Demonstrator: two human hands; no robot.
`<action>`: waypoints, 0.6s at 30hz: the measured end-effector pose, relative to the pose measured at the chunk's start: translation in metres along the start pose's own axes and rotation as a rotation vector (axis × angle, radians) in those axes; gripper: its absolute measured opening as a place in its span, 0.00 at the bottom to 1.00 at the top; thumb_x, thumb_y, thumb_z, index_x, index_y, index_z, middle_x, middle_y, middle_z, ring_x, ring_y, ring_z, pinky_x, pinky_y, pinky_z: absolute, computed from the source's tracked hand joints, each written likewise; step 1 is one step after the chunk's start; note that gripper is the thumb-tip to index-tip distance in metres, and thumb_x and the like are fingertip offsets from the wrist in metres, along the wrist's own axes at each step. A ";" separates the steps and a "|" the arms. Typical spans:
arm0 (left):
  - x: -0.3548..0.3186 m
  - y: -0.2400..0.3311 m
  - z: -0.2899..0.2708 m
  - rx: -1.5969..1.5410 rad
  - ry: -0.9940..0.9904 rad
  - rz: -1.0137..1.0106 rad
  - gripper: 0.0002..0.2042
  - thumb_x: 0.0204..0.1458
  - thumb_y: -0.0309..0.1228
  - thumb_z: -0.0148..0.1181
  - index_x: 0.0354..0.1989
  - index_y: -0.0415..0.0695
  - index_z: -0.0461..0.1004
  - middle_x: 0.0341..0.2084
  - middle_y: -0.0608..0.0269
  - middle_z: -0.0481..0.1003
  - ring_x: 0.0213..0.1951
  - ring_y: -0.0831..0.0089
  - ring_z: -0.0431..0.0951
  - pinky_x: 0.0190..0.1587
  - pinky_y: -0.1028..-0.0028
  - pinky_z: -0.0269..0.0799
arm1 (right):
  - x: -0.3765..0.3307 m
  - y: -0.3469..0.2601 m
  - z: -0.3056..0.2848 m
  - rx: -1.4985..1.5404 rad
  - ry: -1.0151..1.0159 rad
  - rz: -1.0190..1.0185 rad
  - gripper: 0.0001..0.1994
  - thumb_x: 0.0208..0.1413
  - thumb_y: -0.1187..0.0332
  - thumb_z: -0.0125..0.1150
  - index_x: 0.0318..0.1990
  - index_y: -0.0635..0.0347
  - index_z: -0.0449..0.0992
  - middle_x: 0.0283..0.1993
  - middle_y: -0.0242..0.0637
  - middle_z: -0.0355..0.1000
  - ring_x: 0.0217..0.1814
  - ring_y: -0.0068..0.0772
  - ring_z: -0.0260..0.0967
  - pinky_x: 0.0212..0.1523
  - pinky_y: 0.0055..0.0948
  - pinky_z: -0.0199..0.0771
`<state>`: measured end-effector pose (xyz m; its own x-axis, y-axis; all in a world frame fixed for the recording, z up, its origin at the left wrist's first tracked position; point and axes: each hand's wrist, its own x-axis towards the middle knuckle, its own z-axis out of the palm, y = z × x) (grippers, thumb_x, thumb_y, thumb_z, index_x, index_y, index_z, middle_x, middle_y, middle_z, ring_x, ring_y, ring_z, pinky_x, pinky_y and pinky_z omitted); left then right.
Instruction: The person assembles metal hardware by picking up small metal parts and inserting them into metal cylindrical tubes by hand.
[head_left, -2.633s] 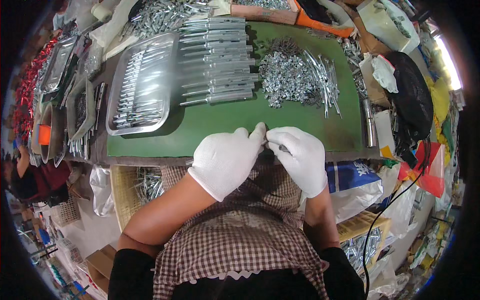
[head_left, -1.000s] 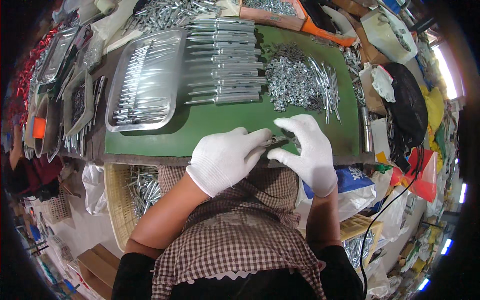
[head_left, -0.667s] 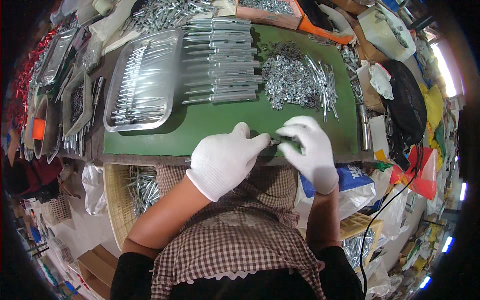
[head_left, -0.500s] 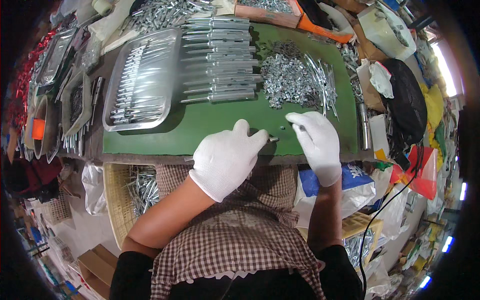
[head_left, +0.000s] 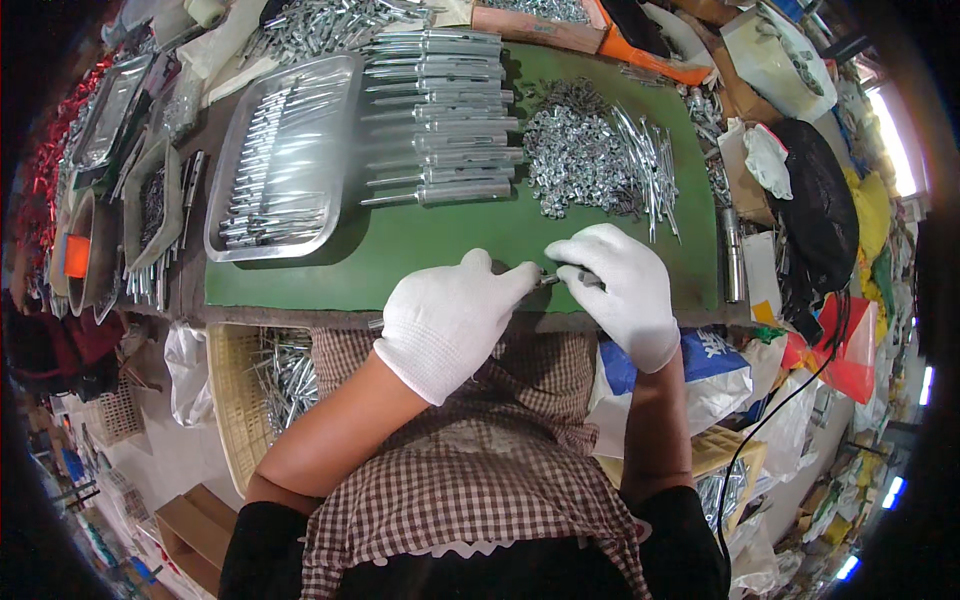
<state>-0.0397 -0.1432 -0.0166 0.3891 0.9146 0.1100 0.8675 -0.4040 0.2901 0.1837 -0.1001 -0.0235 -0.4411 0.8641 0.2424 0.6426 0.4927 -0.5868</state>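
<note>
My left hand (head_left: 448, 318), in a white knit glove, is closed around a slim metal rod (head_left: 547, 281). The rod lies crosswise near the front edge of the green mat, and its other end shows left of the wrist. My right hand (head_left: 622, 290), also gloved, has its thumb and fingers curled together at the rod's right end. Whatever it pinches is too small and covered to name. Beyond the hands lie a heap of small metal nuts (head_left: 570, 165) and a bunch of thin metal pins (head_left: 655, 180). Left of them is a row of metal tubes with pointed rods (head_left: 465, 191).
A clear plastic tray (head_left: 345, 130) of long thin rods stands on the green mat (head_left: 430, 250) at the left. Dark small parts (head_left: 575, 95) lie behind the nuts. A yellow basket (head_left: 228, 400) of metal parts sits below the table edge; a black cable (head_left: 775, 400) hangs at right.
My right hand has moved left to the rod's end, its fingers curling in. The small loose nut on the mat between the hands no longer shows. The left hand has barely moved.
</note>
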 end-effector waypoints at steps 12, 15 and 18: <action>-0.009 -0.006 -0.005 0.000 0.007 0.017 0.10 0.60 0.37 0.61 0.50 0.60 0.78 0.26 0.59 0.73 0.23 0.57 0.79 0.25 0.59 0.75 | 0.012 0.011 -0.003 -0.014 -0.234 -0.200 0.09 0.56 0.70 0.60 0.44 0.54 0.81 0.41 0.40 0.75 0.45 0.49 0.75 0.44 0.44 0.76; -0.009 -0.007 -0.004 -0.006 0.054 0.027 0.09 0.59 0.37 0.62 0.48 0.60 0.79 0.25 0.61 0.73 0.23 0.58 0.79 0.24 0.60 0.75 | 0.012 0.012 -0.005 -0.061 -0.251 -0.241 0.10 0.56 0.70 0.60 0.44 0.53 0.80 0.41 0.39 0.75 0.45 0.49 0.75 0.44 0.44 0.76; -0.009 -0.007 -0.005 -0.007 0.046 0.027 0.09 0.59 0.36 0.62 0.47 0.61 0.79 0.25 0.61 0.73 0.22 0.58 0.79 0.24 0.60 0.75 | 0.009 0.012 -0.006 -0.104 -0.236 -0.219 0.09 0.55 0.71 0.61 0.44 0.53 0.81 0.41 0.39 0.75 0.45 0.48 0.76 0.43 0.43 0.76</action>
<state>-0.0509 -0.1482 -0.0148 0.3977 0.9032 0.1612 0.8545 -0.4286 0.2933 0.1914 -0.0855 -0.0240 -0.7010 0.6948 0.1610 0.5719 0.6824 -0.4553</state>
